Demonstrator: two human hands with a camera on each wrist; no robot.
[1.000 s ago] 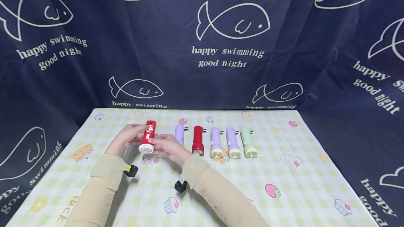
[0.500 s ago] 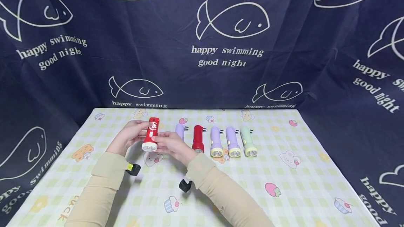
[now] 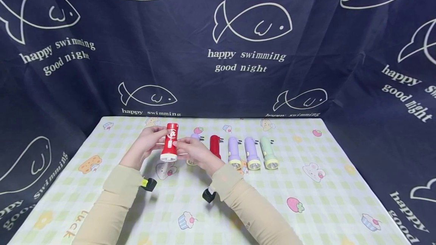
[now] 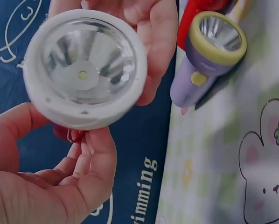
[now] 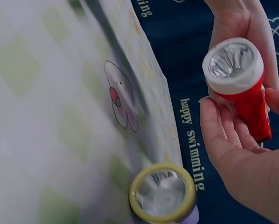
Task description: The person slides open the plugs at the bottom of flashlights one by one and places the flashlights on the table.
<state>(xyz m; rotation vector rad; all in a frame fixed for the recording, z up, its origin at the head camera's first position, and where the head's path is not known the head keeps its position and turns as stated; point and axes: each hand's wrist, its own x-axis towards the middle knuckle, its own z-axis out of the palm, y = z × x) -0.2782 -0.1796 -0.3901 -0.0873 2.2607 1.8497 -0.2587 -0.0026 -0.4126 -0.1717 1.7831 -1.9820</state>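
Note:
A red flashlight [image 3: 169, 151] with a white head is held above the table, its lens facing toward the person. My left hand [image 3: 148, 141] grips its rear part from the left. From the right, my right hand [image 3: 197, 152] holds the body, thumb on the front beside the white switch and fingers behind. In the left wrist view the white lens rim [image 4: 86, 116] fills the upper left, with a small yellowish dot inside the reflector. The right wrist view shows the red body [image 5: 251, 109] between both hands. Behind the right hand, a purple flashlight [image 3: 192, 162] is partly hidden.
Right of the hands lie another red flashlight [image 3: 215, 143], two purple ones [image 3: 233, 148] [image 3: 251, 148] and a green one [image 3: 267, 147], in a row with plug prongs showing. A checked cloth [image 3: 327, 207] covers the table; a dark blue fish-print curtain [image 3: 190, 29] hangs behind.
Both hands have moved right and slightly up with the red flashlight, which now stands more upright. My right hand now covers part of the other red flashlight. The lying flashlights have not moved.

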